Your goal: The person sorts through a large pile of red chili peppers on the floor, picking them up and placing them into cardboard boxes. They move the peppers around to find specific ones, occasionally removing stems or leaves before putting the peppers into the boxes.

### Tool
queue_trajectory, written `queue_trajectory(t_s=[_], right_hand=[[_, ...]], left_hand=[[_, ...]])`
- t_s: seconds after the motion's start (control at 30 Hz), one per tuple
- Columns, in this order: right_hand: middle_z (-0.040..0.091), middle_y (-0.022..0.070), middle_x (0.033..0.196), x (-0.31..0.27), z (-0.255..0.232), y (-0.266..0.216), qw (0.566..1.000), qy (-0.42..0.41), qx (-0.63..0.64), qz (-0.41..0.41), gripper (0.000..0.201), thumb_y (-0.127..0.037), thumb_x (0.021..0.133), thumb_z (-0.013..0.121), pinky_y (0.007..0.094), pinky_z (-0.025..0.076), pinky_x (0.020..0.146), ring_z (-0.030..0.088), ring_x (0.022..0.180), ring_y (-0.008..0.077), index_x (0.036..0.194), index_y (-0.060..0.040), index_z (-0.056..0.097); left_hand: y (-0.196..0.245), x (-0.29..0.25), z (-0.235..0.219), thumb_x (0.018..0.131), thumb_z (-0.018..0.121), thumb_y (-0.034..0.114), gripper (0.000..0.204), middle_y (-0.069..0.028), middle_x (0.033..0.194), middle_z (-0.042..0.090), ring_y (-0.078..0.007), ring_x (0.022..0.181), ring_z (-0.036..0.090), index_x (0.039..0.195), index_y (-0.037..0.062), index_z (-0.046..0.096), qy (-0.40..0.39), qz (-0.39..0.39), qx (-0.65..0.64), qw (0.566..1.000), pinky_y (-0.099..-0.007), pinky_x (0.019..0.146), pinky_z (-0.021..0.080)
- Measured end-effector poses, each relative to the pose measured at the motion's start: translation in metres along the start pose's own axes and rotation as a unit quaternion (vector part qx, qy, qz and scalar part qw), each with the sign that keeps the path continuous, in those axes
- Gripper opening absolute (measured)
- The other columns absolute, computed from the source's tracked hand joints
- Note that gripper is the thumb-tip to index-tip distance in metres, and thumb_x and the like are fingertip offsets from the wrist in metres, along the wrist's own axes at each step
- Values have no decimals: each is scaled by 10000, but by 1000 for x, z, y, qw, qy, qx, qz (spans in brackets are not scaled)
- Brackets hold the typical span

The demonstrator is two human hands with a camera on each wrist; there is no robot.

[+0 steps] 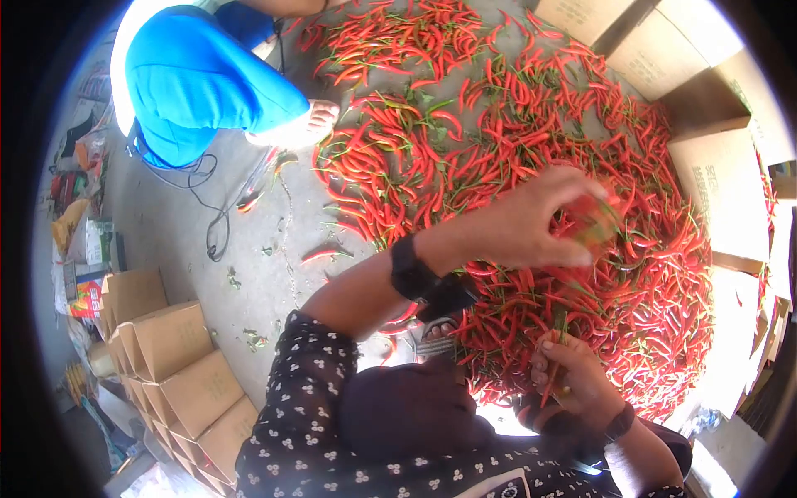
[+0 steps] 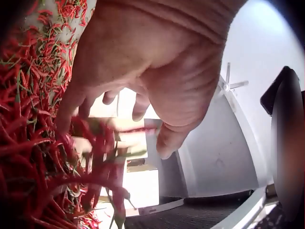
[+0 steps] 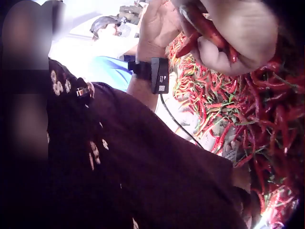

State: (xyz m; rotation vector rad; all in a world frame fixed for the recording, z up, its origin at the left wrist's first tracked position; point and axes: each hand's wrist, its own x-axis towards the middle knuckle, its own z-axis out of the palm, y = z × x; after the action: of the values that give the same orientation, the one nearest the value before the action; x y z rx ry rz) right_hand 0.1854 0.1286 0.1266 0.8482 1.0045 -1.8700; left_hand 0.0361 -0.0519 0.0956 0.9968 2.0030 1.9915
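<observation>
My left hand [image 1: 535, 217] is stretched over a wide heap of red chili peppers [image 1: 531, 290], thumb and fingers spread apart. Several blurred chilies [image 1: 591, 226] with green stems show in front of its fingers. In the left wrist view that hand [image 2: 147, 62] is also spread, and the loose chilies [image 2: 102, 152] hang or fall below the fingertips. Lower down, near my body, my right hand [image 1: 581, 373] grips a few chilies. The right wrist view shows its curled fingers [image 3: 243, 38] round red chilies [image 3: 209, 29].
Cardboard boxes [image 1: 718, 187] line the heap's right side, and more cartons [image 1: 178, 365] stand at lower left. Another person in blue [image 1: 207, 91] sits at upper left, one foot beside the chilies. A black cable [image 1: 217, 224] lies on the grey floor [image 1: 266, 241].
</observation>
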Motion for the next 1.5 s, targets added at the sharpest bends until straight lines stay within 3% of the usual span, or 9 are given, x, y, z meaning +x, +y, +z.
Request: queue_trajectory(t_s=[0.1,0.17,0.23,0.3,0.43,0.67,0.93,1.2,1.5], right_hand=[[519,35,693,-2,7,-8,1000,2,-3,17,50,-101,911,518,250,419,529,499,583,133,901,-52,520],[515,38,700,-4,8,-11,1000,22,17,-3,52,-106,907,524,248,417,528,498,595,134,902,-57,511],[512,39,704,-5,1,-11,999,27,39,0,52,-107,905,527,249,419,534,498,602,137,899,-59,507],[510,40,709,-5,-6,-10,998,32,62,5,53,-108,902,529,251,420,539,498,609,141,895,-62,504],[507,43,715,0,-12,-4,997,34,68,10,44,-104,897,528,255,424,551,497,618,148,895,-70,500],[507,41,710,4,-4,-15,999,27,42,-6,39,-104,902,522,253,425,567,494,616,146,892,-71,505],[506,44,701,14,3,-14,1000,4,20,4,44,-96,905,516,255,421,563,494,608,146,873,-66,513],[507,43,702,15,3,-18,1000,-8,30,3,44,-85,900,524,256,425,572,496,616,144,865,-60,520],[516,20,729,14,5,-18,1000,-17,18,-1,46,-98,907,530,240,426,583,503,644,116,886,-58,534]], left_hand=[[-20,2,-26,749,709,260,502,-179,1274,471,-300,1206,454,1177,50,552,57,14,201,978,-363,938,447],[-61,-10,-75,745,713,299,557,-201,1318,445,-327,1260,398,1214,58,532,127,-150,278,940,-388,994,395],[-111,-53,-126,717,722,390,687,-214,1381,361,-366,1292,343,1299,115,480,184,-240,439,846,-440,1045,327],[-145,-98,-175,689,727,481,790,-218,1448,273,-392,1343,259,1351,164,435,157,-310,514,784,-485,1071,282],[-143,-150,-186,648,723,579,865,-216,1461,251,-423,1341,243,1367,208,416,72,-399,565,718,-514,1083,251],[-93,-158,-109,634,749,559,938,-202,1472,205,-429,1336,236,1405,222,334,59,-461,432,772,-539,1060,282],[-90,-135,-51,625,800,364,970,-182,1507,70,-476,1350,135,1425,242,266,130,-458,475,740,-699,933,326],[-91,-136,-57,608,754,219,686,-159,1419,242,-391,1212,394,1243,178,500,115,-427,489,752,-497,883,468],[-97,-143,-72,604,714,128,479,-120,1276,380,-347,1033,528,1062,129,575,114,-361,493,783,-443,780,518]])
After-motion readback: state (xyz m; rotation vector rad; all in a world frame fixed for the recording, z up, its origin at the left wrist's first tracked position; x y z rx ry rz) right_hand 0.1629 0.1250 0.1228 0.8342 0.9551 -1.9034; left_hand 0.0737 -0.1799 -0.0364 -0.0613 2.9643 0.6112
